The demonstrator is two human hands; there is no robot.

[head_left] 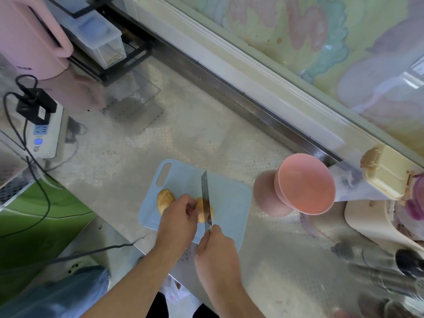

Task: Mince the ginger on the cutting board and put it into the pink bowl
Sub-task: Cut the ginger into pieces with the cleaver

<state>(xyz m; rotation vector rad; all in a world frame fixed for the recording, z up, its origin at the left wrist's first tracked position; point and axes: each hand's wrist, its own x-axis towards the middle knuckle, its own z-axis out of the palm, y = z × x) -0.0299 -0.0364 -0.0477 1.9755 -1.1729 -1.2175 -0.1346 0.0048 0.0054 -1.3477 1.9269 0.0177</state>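
The right hand [215, 249] grips the cleaver [205, 198], its blade standing edge-down across a ginger piece [202, 213] that the left hand [177, 222] pins with curled fingertips. On the blue cutting board [229, 203], a second ginger chunk [165, 200] lies whole at nine o'clock. The pink bowl [306, 183], on the counter [160, 145] at three o'clock, looks empty, so mincing seems barely begun and transfer remains.

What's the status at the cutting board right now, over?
Left hand pins ginger on cutting board; right hand has its grip on knife, blade on the ginger. Second piece uncut. Pink bowl empty, path clear.
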